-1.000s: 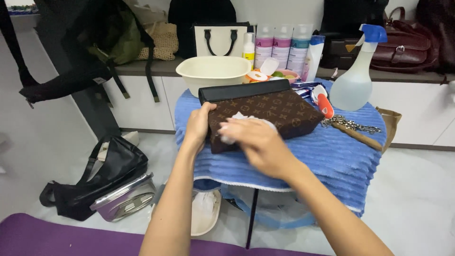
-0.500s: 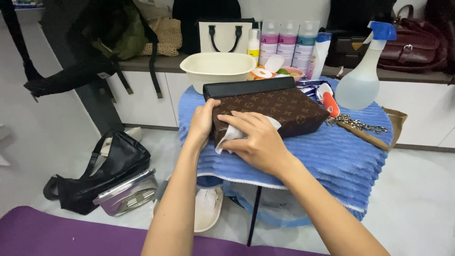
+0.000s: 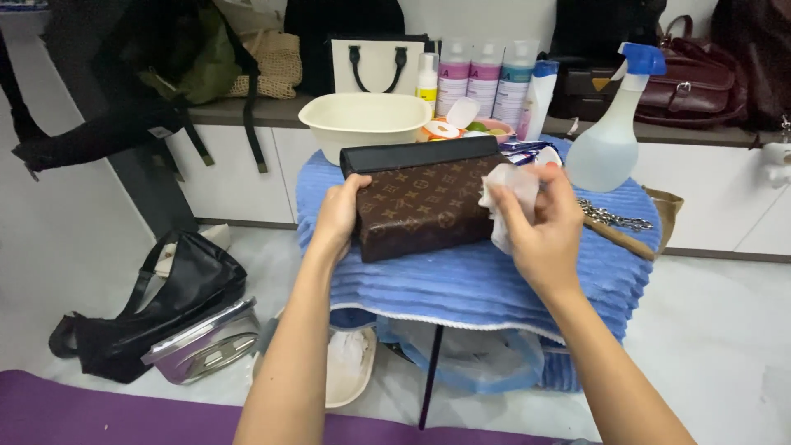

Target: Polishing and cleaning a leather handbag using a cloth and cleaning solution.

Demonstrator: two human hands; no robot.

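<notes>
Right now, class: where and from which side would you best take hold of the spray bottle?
Probably by the narrow neck of the spray bottle, just under its blue trigger head, coming from the right. It stands upright, the body is wide, and the right hand holding the white cloth is nearest.

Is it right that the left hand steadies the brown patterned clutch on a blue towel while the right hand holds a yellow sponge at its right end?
Not quite. The head view shows the right hand holding a white wipe, not a yellow sponge, at the right end of the clutch. The rest stands: the left hand steadies the clutch on the blue towel.
</notes>
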